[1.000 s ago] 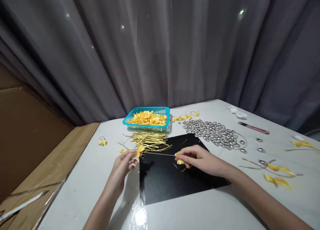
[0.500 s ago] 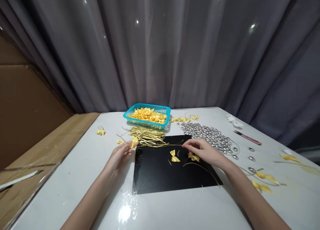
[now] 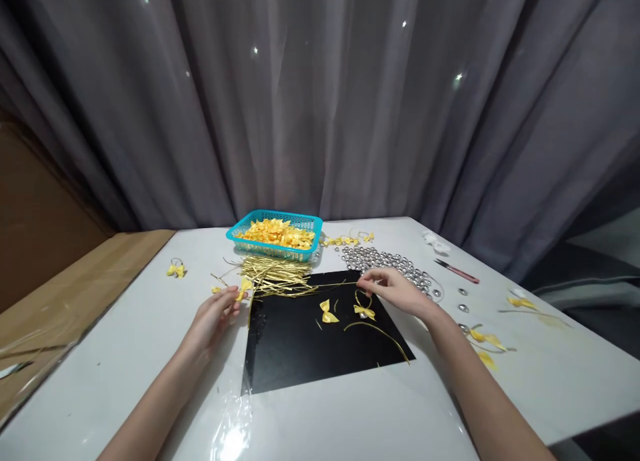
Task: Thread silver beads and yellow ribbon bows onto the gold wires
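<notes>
My left hand (image 3: 220,307) pinches a yellow ribbon bow (image 3: 245,288) at the left edge of a black mat (image 3: 300,354). My right hand (image 3: 385,286) is closed on a thin gold wire (image 3: 333,285) above the mat's far right part; the wire seems to run left past the pile toward the bow. On the mat lie a loose yellow bow (image 3: 328,312), a bow with a wire loop and silver bead (image 3: 365,311), and a curved gold wire piece (image 3: 383,337). Behind the mat, gold wires (image 3: 275,274) are heaped.
A blue basket (image 3: 320,226) full of yellow bows stands at the back. Silver beads (image 3: 395,264) spread to the right, near pink-handled snips (image 3: 457,271). One finished-looking looped bow (image 3: 177,269) lies left; more bows (image 3: 487,339) lie right. Cardboard (image 3: 125,254) borders the left side.
The view has turned to the right, so everything sits further left. My right hand has shifted up off the looped bow, which now shows fully. Both hands keep their pinch.
</notes>
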`<state>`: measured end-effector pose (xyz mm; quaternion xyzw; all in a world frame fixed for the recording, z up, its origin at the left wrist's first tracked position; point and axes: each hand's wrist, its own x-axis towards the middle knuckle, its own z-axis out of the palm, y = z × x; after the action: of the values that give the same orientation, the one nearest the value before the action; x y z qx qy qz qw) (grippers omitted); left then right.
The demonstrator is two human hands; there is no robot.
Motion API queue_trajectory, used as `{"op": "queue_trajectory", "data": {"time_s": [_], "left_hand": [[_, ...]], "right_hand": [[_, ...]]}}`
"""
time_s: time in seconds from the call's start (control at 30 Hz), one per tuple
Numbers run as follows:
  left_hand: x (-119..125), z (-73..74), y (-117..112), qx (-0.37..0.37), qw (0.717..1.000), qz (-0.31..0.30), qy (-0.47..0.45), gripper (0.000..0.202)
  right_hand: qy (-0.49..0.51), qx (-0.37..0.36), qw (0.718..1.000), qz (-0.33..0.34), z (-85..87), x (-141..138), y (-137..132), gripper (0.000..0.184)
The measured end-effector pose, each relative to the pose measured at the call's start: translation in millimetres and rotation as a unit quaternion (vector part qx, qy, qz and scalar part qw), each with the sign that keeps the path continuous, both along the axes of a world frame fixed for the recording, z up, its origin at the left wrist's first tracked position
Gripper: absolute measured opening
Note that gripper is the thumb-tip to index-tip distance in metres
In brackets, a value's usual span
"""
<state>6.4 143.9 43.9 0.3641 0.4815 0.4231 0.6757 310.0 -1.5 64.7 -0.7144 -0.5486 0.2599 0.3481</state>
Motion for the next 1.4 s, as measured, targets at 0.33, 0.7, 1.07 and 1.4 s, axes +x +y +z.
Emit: {"op": "queue_trajectory", "data": {"time_s": [0.33, 0.7, 1.07, 1.4], "left_hand": [[13.3, -13.3, -18.5, 0.084, 0.994, -0.074, -0.009, 0.029], [17.0, -2.9, -33.5, 0.102, 0.978, -0.178, -0.019, 0.056], [16.4, 5.7, -41.8, 0.225, 0.931, -0.277, 0.078, 0.018], [23.2, 9.8, -51.2, 0.168, 0.965, -0.187, 0.079, 0.024]], "right_hand": [[0.443, 0.127, 0.884, 0.078, 12.6, -26.0, -14.4, 0.033], [0.533, 0.297, 0.791, -0.031, 24.5, 0.4, -26.4, 0.034], [0.501, 0.355, 0.78, -0.122, 24.7, -1.1, -30.4, 0.031], [0.452, 0.343, 0.807, -0.164, 29.5, -7.3, -29.3, 0.023]]}}
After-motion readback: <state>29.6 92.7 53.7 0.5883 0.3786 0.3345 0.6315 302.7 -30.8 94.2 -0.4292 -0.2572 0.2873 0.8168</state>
